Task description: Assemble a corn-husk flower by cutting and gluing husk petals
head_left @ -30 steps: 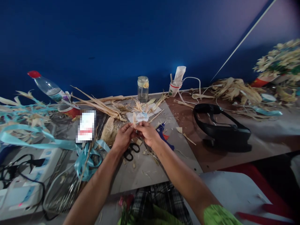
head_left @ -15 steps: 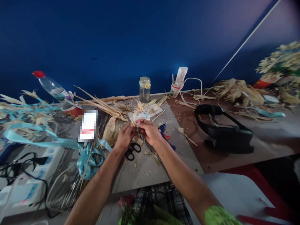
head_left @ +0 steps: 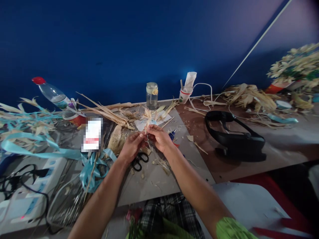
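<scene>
My left hand (head_left: 134,145) and my right hand (head_left: 159,138) meet over the grey board, thumbs and fingertips pinched together. Between them is a small piece of dried corn husk (head_left: 147,128), its pale frayed end pointing away from me; the lower part is hidden by my fingers. Just beyond lies white paper (head_left: 141,125) with husk pieces on it. Black-handled scissors (head_left: 140,162) rest below my left hand. Partly behind my right hand is a blue tool (head_left: 172,134), probably a glue gun. A curled husk (head_left: 116,139) lies left of my left hand.
A phone (head_left: 91,135) and light-blue ribbon (head_left: 91,172) lie left, near a white power strip (head_left: 41,186). At the back stand a tilted bottle (head_left: 53,94), a glass jar (head_left: 152,98) and a paper cup (head_left: 184,95). A black headset (head_left: 235,139) sits right, before a husk pile (head_left: 249,98).
My hands have shifted slightly, still pinching the husk, and its frayed end stands more upright between them. My right hand now covers more of the blue tool. The whole view has shifted a little.
</scene>
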### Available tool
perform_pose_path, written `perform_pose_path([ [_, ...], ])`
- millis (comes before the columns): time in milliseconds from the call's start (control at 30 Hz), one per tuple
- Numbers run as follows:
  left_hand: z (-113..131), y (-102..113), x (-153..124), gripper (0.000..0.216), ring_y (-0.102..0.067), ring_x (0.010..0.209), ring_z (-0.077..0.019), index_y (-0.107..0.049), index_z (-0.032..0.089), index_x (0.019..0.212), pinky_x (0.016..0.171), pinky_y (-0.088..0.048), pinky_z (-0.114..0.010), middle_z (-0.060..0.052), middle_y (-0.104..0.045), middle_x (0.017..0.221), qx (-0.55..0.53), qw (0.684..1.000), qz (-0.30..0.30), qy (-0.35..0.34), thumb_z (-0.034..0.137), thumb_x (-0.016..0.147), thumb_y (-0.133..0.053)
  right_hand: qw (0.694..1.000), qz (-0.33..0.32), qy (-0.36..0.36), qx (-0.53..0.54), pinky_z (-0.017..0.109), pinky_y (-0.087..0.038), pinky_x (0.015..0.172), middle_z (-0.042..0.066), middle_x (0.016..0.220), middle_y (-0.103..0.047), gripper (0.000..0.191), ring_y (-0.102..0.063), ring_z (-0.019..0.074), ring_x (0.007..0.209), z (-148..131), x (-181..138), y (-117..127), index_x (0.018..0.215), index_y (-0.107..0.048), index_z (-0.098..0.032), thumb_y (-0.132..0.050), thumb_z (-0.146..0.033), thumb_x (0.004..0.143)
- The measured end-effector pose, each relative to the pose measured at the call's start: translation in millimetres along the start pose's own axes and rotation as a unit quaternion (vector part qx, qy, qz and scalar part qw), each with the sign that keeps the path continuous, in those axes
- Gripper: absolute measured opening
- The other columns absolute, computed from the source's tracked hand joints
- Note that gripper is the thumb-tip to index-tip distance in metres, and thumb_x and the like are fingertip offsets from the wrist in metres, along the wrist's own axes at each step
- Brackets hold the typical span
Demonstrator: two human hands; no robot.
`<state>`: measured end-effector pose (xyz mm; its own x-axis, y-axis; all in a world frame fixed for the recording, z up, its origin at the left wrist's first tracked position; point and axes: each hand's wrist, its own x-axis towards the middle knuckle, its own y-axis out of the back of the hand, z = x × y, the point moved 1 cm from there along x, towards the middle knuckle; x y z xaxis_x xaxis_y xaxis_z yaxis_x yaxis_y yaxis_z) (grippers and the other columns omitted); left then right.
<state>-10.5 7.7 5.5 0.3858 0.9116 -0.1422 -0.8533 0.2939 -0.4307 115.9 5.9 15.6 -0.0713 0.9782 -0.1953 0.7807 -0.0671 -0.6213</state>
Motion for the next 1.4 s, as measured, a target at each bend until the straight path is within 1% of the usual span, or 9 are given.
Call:
perform_pose_path([
  [300,-1.2,-2.6,-0.6,0.027,-0.048,0.052,-0.0060,-0.063,0.012,0.077,0.060,-0.045,-0.025,0.001,-0.055,0.065,0.023,1.000,0.001,0.014,0.034,0.065,-0.072,1.000,0.027,-0.004,-0.006,0.018,-0.029,0.044,-0.007,0.056,-0.053,0.026,-0.040,0.0034,0.044,-2.8,2.2,2.3,0.065,-0.055,-0.016,-0.076,-0.025,0.052],
  [433,-2.9,0.7,0.3,0.024,-0.047,0.050,-0.0050,-0.061,0.013,0.073,0.058,-0.044,-0.023,0.001,-0.058,0.067,0.038,0.999,0.003,0.008,0.029,0.062,-0.075,1.000,0.011,0.013,-0.007,0.018,-0.027,0.044,-0.006,0.056,-0.050,0.023,-0.035,0.0025,0.044,-3.6,1.2,0.9,0.064,-0.057,-0.015,-0.075,-0.025,0.054],
  [633,1.0,4.8,-0.6,0.024,-0.053,0.053,-0.0065,-0.060,0.014,0.074,0.050,-0.037,-0.019,0.002,-0.058,0.064,0.033,0.999,0.022,-0.031,0.029,0.062,-0.074,0.998,-0.011,0.051,0.032,0.019,-0.031,0.047,-0.006,0.061,-0.052,0.030,-0.039,0.0038,0.047,-6.8,1.6,2.3,0.083,-0.061,-0.017,-0.073,-0.021,0.057],
  [800,5.9,7.1,-2.0,0.025,-0.052,0.052,-0.0051,-0.059,0.014,0.074,0.054,-0.040,-0.020,0.003,-0.059,0.069,-0.014,0.998,0.021,-0.050,0.027,0.061,-0.075,0.998,0.008,0.064,0.014,0.019,-0.028,0.044,-0.007,0.054,-0.047,0.023,-0.036,0.0034,0.044,-5.6,4.4,4.3,0.067,-0.058,-0.016,-0.075,-0.021,0.053],
  [900,6.0,10.9,-0.6,0.025,-0.052,0.053,-0.0055,-0.059,0.014,0.073,0.053,-0.040,-0.020,0.003,-0.060,0.070,-0.020,0.998,0.020,-0.056,0.028,0.060,-0.076,0.998,0.014,0.069,-0.004,0.019,-0.026,0.043,-0.007,0.051,-0.045,0.024,-0.034,0.0035,0.043,-4.2,6.6,3.3,0.064,-0.057,-0.016,-0.076,-0.024,0.052],
  [1033,5.8,15.2,1.9,0.026,-0.052,0.054,-0.0057,-0.060,0.015,0.074,0.052,-0.039,-0.020,0.003,-0.060,0.070,-0.019,0.998,0.016,-0.064,0.028,0.060,-0.076,0.996,0.027,0.084,-0.002,0.020,-0.027,0.043,-0.006,0.054,-0.049,0.027,-0.035,0.0040,0.043,-6.8,6.9,-1.9,0.063,-0.056,-0.017,-0.076,-0.030,0.052],
  [1167,6.5,17.3,3.0,0.023,-0.052,0.053,-0.0060,-0.060,0.014,0.073,0.053,-0.039,-0.020,0.003,-0.057,0.065,-0.015,0.996,-0.013,-0.083,0.028,0.062,-0.075,0.995,0.029,0.090,-0.022,0.021,-0.027,0.043,-0.004,0.053,-0.050,0.031,-0.037,0.0049,0.043,-16.9,-2.7,-12.0,0.060,-0.055,-0.016,-0.073,-0.042,0.057],
  [1267,7.5,17.9,2.2,0.024,-0.051,0.053,-0.0058,-0.061,0.014,0.074,0.056,-0.041,-0.021,0.003,-0.057,0.066,-0.021,0.995,-0.033,-0.091,0.029,0.061,-0.075,0.994,0.014,0.091,-0.052,0.021,-0.026,0.043,-0.004,0.053,-0.049,0.032,-0.037,0.0047,0.044,-26.4,-17.7,-15.0,0.055,-0.053,-0.015,-0.074,-0.040,0.057],
  [1400,9.5,17.6,0.0,0.026,-0.052,0.054,-0.0060,-0.060,0.014,0.074,0.056,-0.041,-0.021,0.002,-0.059,0.069,-0.031,0.995,-0.038,-0.092,0.029,0.059,-0.077,0.988,0.033,0.108,-0.104,0.021,-0.025,0.044,-0.004,0.057,-0.051,0.027,-0.037,0.0040,0.045,-33.5,-43.6,2.2,0.060,-0.058,-0.014,-0.074,-0.036,0.057],
])
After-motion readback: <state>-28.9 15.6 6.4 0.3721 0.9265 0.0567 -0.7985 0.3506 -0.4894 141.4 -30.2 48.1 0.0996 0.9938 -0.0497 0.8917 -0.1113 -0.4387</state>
